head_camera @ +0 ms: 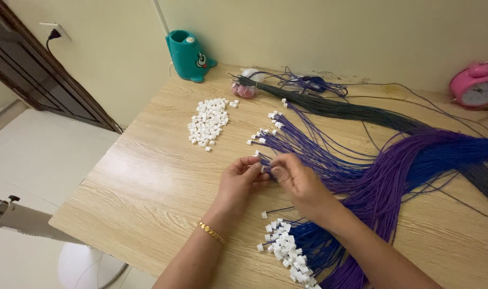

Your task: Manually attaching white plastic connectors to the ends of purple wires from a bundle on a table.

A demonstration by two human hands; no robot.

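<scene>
My left hand and my right hand meet at the middle of the wooden table. Their fingertips pinch together on a small white plastic connector and the end of a purple wire. A wide bundle of purple and blue wires fans out to the right of my hands. Below my right forearm lies a cluster of wires with white connectors fitted. A gold bracelet sits on my left wrist.
A pile of loose white connectors lies further back on the left. A dark grey wire bundle runs along the back. A teal container stands by the wall, a pink alarm clock at far right. A white fan stands below left.
</scene>
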